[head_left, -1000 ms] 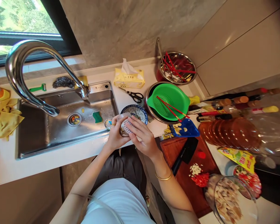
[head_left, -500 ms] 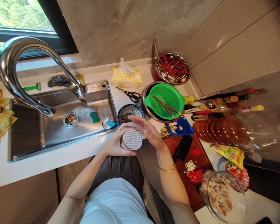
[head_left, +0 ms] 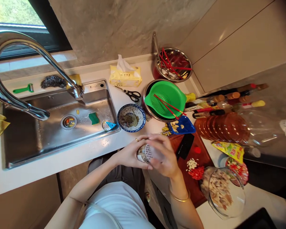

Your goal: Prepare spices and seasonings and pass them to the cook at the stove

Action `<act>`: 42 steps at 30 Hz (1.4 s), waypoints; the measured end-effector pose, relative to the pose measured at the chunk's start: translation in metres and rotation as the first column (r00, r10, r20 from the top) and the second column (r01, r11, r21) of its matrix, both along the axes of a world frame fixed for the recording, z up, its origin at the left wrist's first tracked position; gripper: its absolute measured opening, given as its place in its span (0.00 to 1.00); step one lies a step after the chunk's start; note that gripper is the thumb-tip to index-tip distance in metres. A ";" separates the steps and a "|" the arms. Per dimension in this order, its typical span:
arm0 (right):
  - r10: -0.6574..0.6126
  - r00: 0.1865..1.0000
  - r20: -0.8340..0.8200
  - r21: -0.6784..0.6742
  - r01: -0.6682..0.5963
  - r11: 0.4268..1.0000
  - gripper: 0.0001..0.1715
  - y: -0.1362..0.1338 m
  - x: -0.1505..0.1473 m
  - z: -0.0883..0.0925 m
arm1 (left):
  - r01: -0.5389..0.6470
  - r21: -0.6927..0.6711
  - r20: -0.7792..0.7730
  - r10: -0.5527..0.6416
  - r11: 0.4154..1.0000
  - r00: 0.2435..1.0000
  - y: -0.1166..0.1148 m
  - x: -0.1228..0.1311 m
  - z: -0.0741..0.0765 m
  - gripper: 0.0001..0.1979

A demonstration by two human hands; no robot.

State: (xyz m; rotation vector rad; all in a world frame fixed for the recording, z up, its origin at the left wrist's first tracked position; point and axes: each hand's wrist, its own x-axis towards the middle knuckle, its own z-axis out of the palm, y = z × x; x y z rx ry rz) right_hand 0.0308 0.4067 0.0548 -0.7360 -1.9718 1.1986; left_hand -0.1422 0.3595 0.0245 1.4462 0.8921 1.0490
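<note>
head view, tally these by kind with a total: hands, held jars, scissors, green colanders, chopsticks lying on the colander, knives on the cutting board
Hands: 2 (left hand, right hand)
Held jar: 1
Scissors: 1
Green colander: 1
Chopsticks on it: 2
Knife on the cutting board: 1
Total: 8

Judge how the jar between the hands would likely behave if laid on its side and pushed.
The jar would probably roll, given its round printed end. Its smooth, glossy-looking side might slip in a loose grip. It is likely light enough for one-handed holding, since the left hand wraps it.
</note>
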 end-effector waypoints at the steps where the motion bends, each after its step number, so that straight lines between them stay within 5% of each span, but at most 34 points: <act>1: 0.058 0.994 0.089 0.068 -0.064 0.996 0.28 -0.003 0.005 0.003 | 0.032 -0.008 0.009 -0.032 0.999 0.999 0.000 0.001 0.000 0.37; 4: 0.143 0.979 0.147 0.159 -0.166 0.973 0.33 -0.012 0.013 0.004 | 0.156 -0.061 0.019 -0.155 0.986 0.988 0.000 0.004 -0.002 0.28; 7: 0.169 0.983 0.076 0.134 -0.178 0.975 0.28 -0.016 0.017 -0.004 | 0.269 -0.161 0.058 -0.263 0.950 0.963 0.002 0.009 -0.005 0.25; 14: 0.043 0.999 0.008 0.047 -0.044 0.998 0.25 -0.020 0.030 -0.010 | 0.306 -0.270 0.198 -0.258 0.913 0.945 0.009 0.018 0.001 0.24; 19: -0.049 0.987 0.156 -0.044 0.057 0.997 0.26 -0.027 0.035 -0.007 | 0.058 -0.135 -0.287 -0.094 0.989 0.953 0.010 0.033 0.006 0.25; 22: -0.303 0.897 0.323 -0.059 0.339 0.939 0.28 -0.029 0.034 -0.011 | -0.111 0.077 -0.593 0.135 0.991 0.794 0.013 0.057 -0.001 0.27; 25: -0.392 0.807 0.441 -0.083 0.472 0.878 0.31 -0.025 0.046 -0.008 | -0.100 0.218 -0.696 0.227 0.971 0.681 0.018 0.081 -0.006 0.25; 28: -0.326 0.799 0.506 -0.135 0.447 0.885 0.30 -0.022 0.079 0.007 | -0.014 0.137 -0.649 0.101 0.990 0.754 0.025 0.092 -0.002 0.28; 31: -0.262 0.874 0.409 -0.130 0.340 0.931 0.31 -0.026 0.116 0.023 | 0.200 -0.090 -0.399 -0.220 0.976 0.890 0.035 0.095 0.008 0.28; 34: -0.202 0.963 0.180 -0.080 0.219 0.972 0.36 -0.033 0.142 0.028 | 0.437 -0.251 -0.123 -0.476 0.864 0.871 0.046 0.107 0.013 0.26; 36: -0.180 0.980 0.087 -0.098 0.189 0.977 0.29 -0.035 0.156 0.023 | 0.484 -0.270 -0.123 -0.529 0.832 0.840 0.050 0.126 0.012 0.26; 38: -0.272 0.958 0.093 -0.126 0.283 0.951 0.26 -0.035 0.173 0.015 | 0.376 -0.180 -0.345 -0.416 0.909 0.841 0.052 0.156 0.009 0.26; 40: -0.469 0.862 0.190 -0.130 0.496 0.859 0.27 -0.035 0.195 0.009 | 0.228 0.062 -0.597 -0.147 0.972 0.789 0.051 0.195 0.004 0.25; 42: -0.614 0.719 0.324 -0.106 0.673 0.732 0.28 -0.033 0.222 0.006 | 0.176 0.306 -0.697 0.094 0.936 0.711 0.050 0.237 -0.003 0.24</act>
